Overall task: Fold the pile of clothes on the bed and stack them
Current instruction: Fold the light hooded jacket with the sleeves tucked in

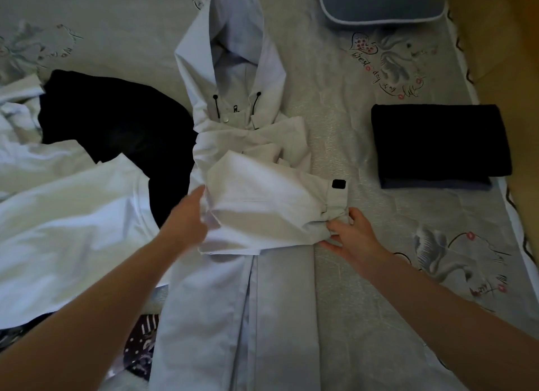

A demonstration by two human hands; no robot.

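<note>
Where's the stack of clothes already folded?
The dark folded stack lies on the bed's right side, right of the white jacket, below the pillow.

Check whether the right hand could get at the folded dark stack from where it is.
Probably yes: the folded dark stack lies on bare bed cover beyond the right hand, nothing between, though that hand now pinches the jacket cuff.

Bed sheet (364,122) is pale grey with swan prints and cursive script. Grey-blue pillow (382,2) with white piping at the head end. Tan wall (501,40) along the right edge; dim, soft light.
</note>
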